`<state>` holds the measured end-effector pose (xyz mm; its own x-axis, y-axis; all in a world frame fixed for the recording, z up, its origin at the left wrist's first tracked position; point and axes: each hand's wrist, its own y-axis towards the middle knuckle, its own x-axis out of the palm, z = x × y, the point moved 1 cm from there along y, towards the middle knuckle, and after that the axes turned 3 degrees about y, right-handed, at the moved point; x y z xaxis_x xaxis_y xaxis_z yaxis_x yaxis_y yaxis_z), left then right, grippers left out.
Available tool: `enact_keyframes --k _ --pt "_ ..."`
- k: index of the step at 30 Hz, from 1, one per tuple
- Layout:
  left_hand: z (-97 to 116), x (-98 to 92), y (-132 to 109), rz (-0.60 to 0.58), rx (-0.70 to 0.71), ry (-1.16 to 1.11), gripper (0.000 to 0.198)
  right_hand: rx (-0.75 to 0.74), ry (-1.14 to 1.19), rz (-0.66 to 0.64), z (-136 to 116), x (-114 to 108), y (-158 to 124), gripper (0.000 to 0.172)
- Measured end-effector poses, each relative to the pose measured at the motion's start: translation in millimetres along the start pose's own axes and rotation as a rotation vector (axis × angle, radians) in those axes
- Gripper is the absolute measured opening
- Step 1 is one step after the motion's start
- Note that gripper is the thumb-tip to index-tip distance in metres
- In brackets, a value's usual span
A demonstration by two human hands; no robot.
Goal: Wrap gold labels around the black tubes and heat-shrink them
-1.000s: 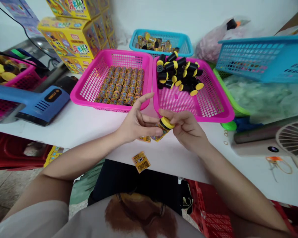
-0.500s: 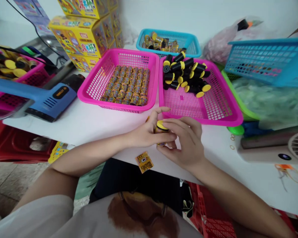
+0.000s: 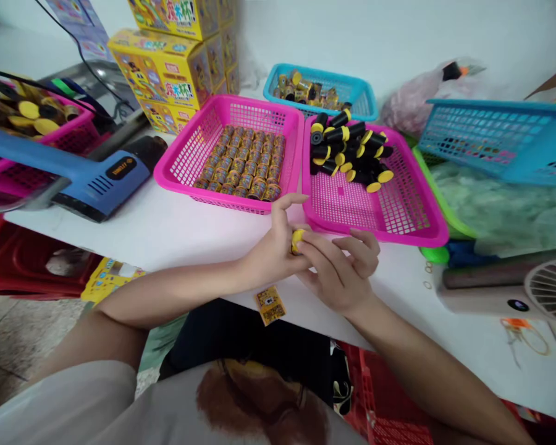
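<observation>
Looking down through the head camera, I have both hands meeting above the counter (image 3: 204, 228), just in front of the two pink baskets. Between them sits a small canister with a yellow cap (image 3: 297, 241); its body is almost wholly hidden by fingers, so I cannot tell how it is tilted. The left hand (image 3: 278, 247) is closed about the canister from its side, with the forefinger lifted clear and crooked over the top. The right hand (image 3: 343, 269) is half curled: its leading fingers grip at the cap, while the outer ones bend loosely in the air.

Near the counter's front edge, below the hands, I see a square orange packet (image 3: 269, 305), one corner poking past the edge. Beyond the hands, the left pink basket (image 3: 231, 199) holds wrapped canisters (image 3: 245, 164) in neat rows, and the right pink basket (image 3: 352, 210) has black tubes with yellow ends (image 3: 347, 151) heaped towards its back. Behind them stands a blue basket (image 3: 362, 96) of mixed pieces. Off to the left I make out a blue heat-gun-like tool (image 3: 102, 185) and stacked yellow boxes (image 3: 157, 74); to the right, a fan (image 3: 553, 281)
</observation>
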<state>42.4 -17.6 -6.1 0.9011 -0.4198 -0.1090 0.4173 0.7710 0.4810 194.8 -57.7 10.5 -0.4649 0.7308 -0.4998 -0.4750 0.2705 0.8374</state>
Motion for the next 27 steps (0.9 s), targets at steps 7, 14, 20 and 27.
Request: enact_keyframes --k 7,14,20,27 --pt "42 -35.0 17 -0.054 0.003 0.328 0.029 0.099 0.136 -0.009 27 -3 17 0.039" --pt "43 -136.1 72 -0.019 -0.228 0.980 0.024 0.747 -0.009 -0.871 196 49 23 0.056" --pt "10 -156.3 98 -0.314 -0.621 1.239 0.033 0.827 -0.176 -1.285 244 90 15 0.079" --pt "20 -141.6 98 -0.380 -0.707 1.273 0.037 0.724 0.089 -1.459 219 71 29 0.037"
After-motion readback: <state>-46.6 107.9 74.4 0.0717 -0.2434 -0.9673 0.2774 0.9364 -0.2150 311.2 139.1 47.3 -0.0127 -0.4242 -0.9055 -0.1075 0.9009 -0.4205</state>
